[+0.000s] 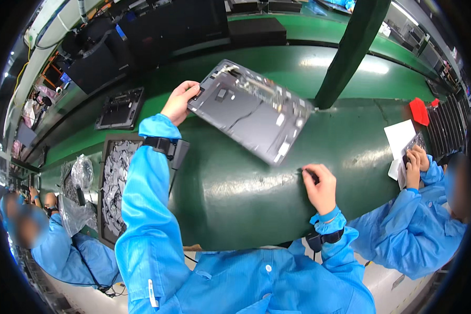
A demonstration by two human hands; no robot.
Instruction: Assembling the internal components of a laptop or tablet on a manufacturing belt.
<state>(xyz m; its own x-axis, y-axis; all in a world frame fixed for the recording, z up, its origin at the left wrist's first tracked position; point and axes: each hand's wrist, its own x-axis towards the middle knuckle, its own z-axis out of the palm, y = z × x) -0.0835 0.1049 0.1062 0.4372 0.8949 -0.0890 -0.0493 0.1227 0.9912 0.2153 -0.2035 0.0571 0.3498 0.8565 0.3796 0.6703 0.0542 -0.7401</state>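
Observation:
A dark grey laptop housing [246,107] is held up at a tilt over the green bench. Circuit parts and cables show along its far side, and a thin black cable crosses its flat area. My left hand [180,102] grips its left corner, thumb on top. My right hand [321,187] is apart from the housing, below its right end. Its fingers are curled in, and anything small between them cannot be made out.
A tray of grey scraps [107,193] stands at left, beside clear plastic bags [78,209]. Another black housing [120,109] lies on the far-left bench. A green post [350,52] rises behind. Co-workers sit on both sides; a rack of dark panels [447,125] stands right.

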